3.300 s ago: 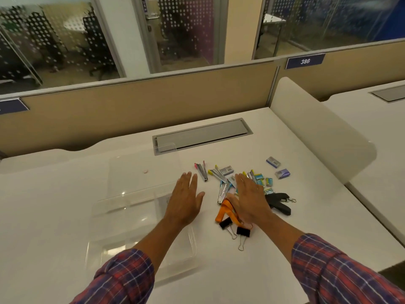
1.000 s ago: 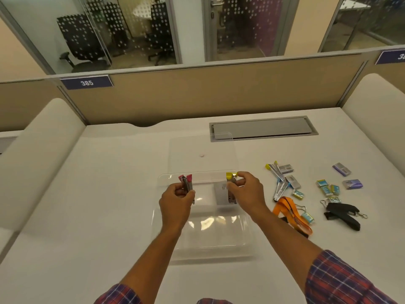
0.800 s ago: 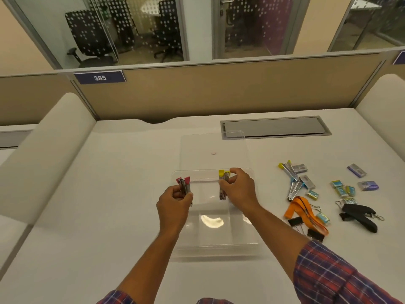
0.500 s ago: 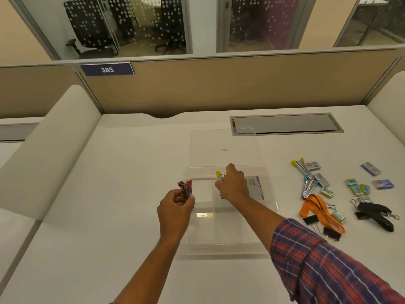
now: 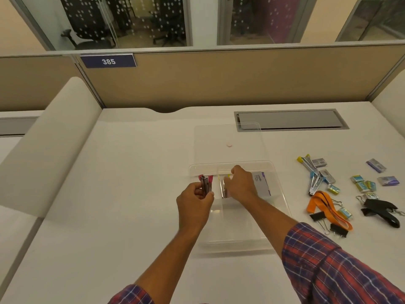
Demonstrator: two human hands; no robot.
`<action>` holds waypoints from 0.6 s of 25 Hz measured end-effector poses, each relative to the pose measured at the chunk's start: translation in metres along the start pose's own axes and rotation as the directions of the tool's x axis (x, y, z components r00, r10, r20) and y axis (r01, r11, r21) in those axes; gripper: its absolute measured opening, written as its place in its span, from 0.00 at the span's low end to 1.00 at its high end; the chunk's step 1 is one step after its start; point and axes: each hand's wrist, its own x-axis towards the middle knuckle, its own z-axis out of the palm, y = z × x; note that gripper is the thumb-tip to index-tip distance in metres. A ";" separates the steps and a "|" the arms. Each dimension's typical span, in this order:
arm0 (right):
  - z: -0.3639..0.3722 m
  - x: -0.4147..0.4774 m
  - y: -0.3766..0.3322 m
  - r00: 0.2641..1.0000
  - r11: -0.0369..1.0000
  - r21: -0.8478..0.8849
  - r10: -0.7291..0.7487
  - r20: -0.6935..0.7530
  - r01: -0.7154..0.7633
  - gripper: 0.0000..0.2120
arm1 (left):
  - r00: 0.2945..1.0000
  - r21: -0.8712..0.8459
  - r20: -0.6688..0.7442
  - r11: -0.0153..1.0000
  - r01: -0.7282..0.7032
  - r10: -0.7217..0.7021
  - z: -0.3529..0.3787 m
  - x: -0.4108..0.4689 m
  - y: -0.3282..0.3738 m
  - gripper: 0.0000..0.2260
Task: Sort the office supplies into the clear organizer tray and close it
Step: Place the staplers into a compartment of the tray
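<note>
The clear organizer tray [image 5: 278, 194] lies open on the white desk, its lid [image 5: 228, 137] flat behind it. My left hand [image 5: 195, 202] grips a pink-tipped metal staple remover [image 5: 206, 183] at the tray's far-left corner. My right hand [image 5: 238, 183] reaches into a far compartment, fingers closed on a yellow-tipped staple remover [image 5: 224, 185]. A white and purple box [image 5: 262, 183] lies in the tray just right of that hand. Loose supplies wait on the right: more staple removers [image 5: 311, 172], small staple boxes [image 5: 361, 184], an orange lanyard [image 5: 326, 205], a black lanyard [image 5: 381, 211], and black binder clips [image 5: 328, 222].
A grey cable hatch [image 5: 291, 119] is set in the desk behind the lid. A tan partition [image 5: 219, 77] with the sign 385 [image 5: 108, 61] closes the back. Rounded white dividers stand at the left [image 5: 50, 132] and far right.
My right hand has carried the yellow-tipped staple remover down into the far compartment. My left hand has stayed at the tray's left corner with the pink one. The view has shifted slightly left.
</note>
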 end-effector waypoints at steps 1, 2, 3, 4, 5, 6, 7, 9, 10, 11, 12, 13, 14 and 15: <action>-0.005 -0.002 0.003 0.997 0.998 0.045 -0.048 -0.063 0.051 0.09 | 1.000 0.006 0.009 1.000 -0.012 0.012 0.005 0.002 0.004 0.10; -0.010 -0.005 0.008 0.981 0.988 0.072 -0.125 -0.150 0.137 0.09 | 1.000 0.014 0.020 1.000 -0.023 0.023 0.011 0.005 0.010 0.11; -0.016 -0.008 0.015 0.950 0.971 0.068 -0.207 -0.235 0.229 0.10 | 0.999 0.026 0.030 0.999 -0.035 0.034 0.017 0.008 0.015 0.10; -0.023 -0.010 0.023 0.915 0.953 0.036 -0.276 -0.295 0.299 0.12 | 0.998 0.046 0.040 0.998 -0.044 0.042 0.025 0.012 0.020 0.09; -0.030 -0.011 0.032 0.889 0.942 -0.014 -0.323 -0.326 0.337 0.13 | 0.997 0.075 0.053 0.996 -0.053 0.049 0.033 0.015 0.025 0.07; -0.037 -0.012 0.043 0.874 0.934 -0.074 -0.354 -0.334 0.350 0.15 | 0.996 0.115 0.066 0.991 -0.064 0.057 0.042 0.019 0.029 0.05; -0.044 -0.011 0.055 0.868 0.927 -0.132 -0.374 -0.327 0.350 0.16 | 0.994 0.163 0.084 0.983 -0.079 0.066 0.051 0.022 0.033 0.03; -0.057 -0.008 0.079 0.866 0.907 -0.237 -0.408 -0.289 0.348 0.19 | 0.989 0.271 0.122 0.956 -0.114 0.083 0.067 0.028 0.038 0.04; -0.062 -0.008 0.091 0.864 0.891 -0.282 -0.429 -0.263 0.356 0.20 | 0.987 0.316 0.139 0.941 -0.119 0.078 0.074 0.030 0.039 0.06; -0.067 -0.008 0.102 0.862 0.875 -0.316 -0.448 -0.237 0.367 0.21 | 0.986 0.348 0.151 0.930 -0.120 0.071 0.079 0.031 0.040 0.08; -0.072 -0.008 0.112 0.861 0.862 -0.337 -0.462 -0.214 0.379 0.22 | 0.985 0.374 0.162 0.920 -0.116 0.059 0.086 0.031 0.039 0.09; -0.076 -0.008 0.119 0.861 0.853 -0.348 -0.470 -0.195 0.388 0.23 | 0.983 0.406 0.177 0.906 -0.116 0.047 0.092 0.031 0.038 0.10; -0.078 -0.008 0.125 0.862 0.847 -0.355 -0.475 -0.175 0.395 0.23 | 0.980 0.446 0.195 0.887 -0.119 0.033 0.097 0.029 0.037 0.10; -0.080 -0.009 0.130 0.864 0.842 -0.361 -0.478 -0.156 0.400 0.24 | 0.977 0.490 0.213 0.863 -0.121 0.016 0.102 0.028 0.035 0.09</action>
